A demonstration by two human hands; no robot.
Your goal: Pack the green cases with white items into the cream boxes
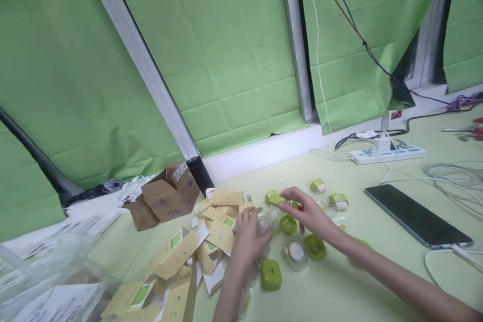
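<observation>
My left hand (249,235) curls around a clear plastic cup-like piece (264,221) beside the pile of small boxes. In my right hand (306,210), thumb and fingertips pinch a small green plastic part (277,199). Just below lie an open green square cup (288,224) and another green cup (315,246). A clear container with a white round insert (296,251) sits between my forearms. Nearer to me rests a green rounded lid with a slot (271,274). Two green-and-white pieces, one by the far side (317,185) and one further right (338,202), lie beyond my right hand.
Yellow cartons (177,256) are heaped left of my left hand. Behind them stands an open brown cardboard box (169,196). A phone (417,215) with a cable lies at right, near a white power strip (388,154). Clear plastic bags (45,266) are at far left.
</observation>
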